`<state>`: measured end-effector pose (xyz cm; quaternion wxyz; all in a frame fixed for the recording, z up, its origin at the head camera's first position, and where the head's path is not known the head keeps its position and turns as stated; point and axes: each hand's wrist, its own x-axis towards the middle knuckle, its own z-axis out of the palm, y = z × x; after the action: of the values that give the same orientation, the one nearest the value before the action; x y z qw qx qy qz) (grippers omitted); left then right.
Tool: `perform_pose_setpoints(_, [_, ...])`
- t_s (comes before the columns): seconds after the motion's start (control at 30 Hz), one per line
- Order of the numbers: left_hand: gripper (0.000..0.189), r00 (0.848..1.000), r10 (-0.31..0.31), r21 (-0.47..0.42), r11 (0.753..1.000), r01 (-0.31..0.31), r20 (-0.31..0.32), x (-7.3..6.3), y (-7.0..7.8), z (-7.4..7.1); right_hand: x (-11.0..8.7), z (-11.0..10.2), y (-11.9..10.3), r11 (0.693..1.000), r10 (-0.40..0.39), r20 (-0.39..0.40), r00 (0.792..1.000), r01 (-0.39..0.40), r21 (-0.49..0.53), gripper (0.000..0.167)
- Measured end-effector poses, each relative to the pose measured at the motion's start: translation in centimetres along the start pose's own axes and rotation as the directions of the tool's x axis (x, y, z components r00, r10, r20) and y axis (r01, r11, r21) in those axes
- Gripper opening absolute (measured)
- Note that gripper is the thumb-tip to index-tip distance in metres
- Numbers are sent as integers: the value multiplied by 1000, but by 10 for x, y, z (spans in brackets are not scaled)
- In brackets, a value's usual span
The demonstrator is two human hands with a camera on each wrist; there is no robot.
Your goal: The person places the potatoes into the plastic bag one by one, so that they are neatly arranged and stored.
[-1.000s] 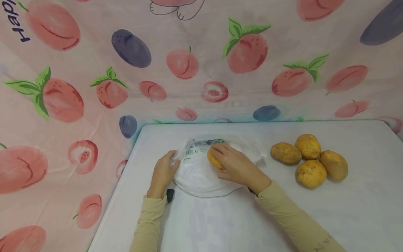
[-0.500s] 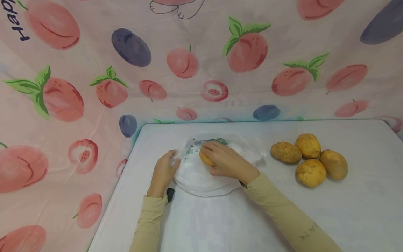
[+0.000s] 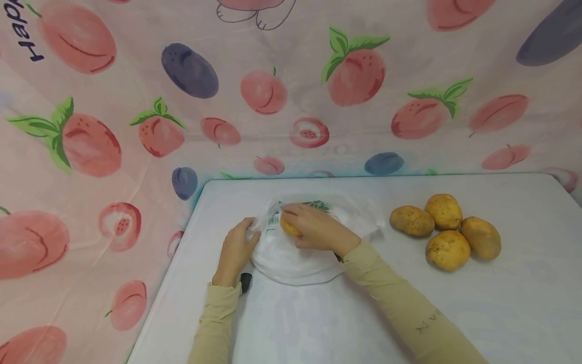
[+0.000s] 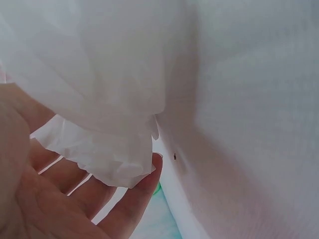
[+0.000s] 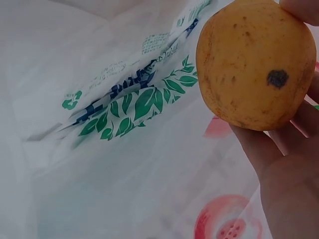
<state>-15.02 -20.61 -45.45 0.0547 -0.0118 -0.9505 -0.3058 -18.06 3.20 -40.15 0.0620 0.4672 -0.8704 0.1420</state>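
Right hand: my right hand (image 3: 320,227) grips one potato, thumb on one side and fingers on the other, parted just as wide as the potato needs.
Held potato: the held potato (image 5: 254,64) sits between my right thumb and fingers, yellow-brown, flecked, with one dark spot (image 5: 277,78) on its skin.
Left hand: my left hand (image 3: 235,250) holds the near-left edge of the bag, the thin film lying between thumb and partly bent fingers.
White bag: the white plastic bag (image 3: 286,258) spreads on the table below my right grip and reaches left to my other hand; I cannot tell whether the held potato is inside its mouth or only above it.
Bag print: green leaves (image 5: 144,104) show just beside my right grip, with a barcode (image 3: 274,220) on the side toward my left hand.
Other potatoes: a cluster of four potatoes (image 3: 448,250) lies well to the right of my right grip, close together.
Sleeves: tan sleeves (image 3: 409,303) cover both my forearms.
Table: the white table (image 3: 295,323) lies beneath both hands.
Backdrop: a pink fruit-print cloth (image 3: 291,60) hangs beyond my hands.
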Motion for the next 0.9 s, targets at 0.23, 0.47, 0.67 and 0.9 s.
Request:
perform_pose_setpoints(0.23, [40,1000,-11,5,1000,11,6,0,0,-1,10,11,4,1000,-28,30,999,29,-11,45])
perform_pose_setpoints(0.47, [39,1000,9,7,1000,-9,-6,0,-1,0,16,17,7,999,-41,53,998,42,-9,47])
perform_pose_setpoints(0.67, [39,1000,19,1,1000,-19,-3,1,-2,1,21,20,10,1000,-25,82,996,26,-5,52])
perform_pose_setpoints(0.9, [38,1000,22,1,1000,-22,-10,2,-4,1,28,25,12,1000,-26,105,994,26,-1,55])
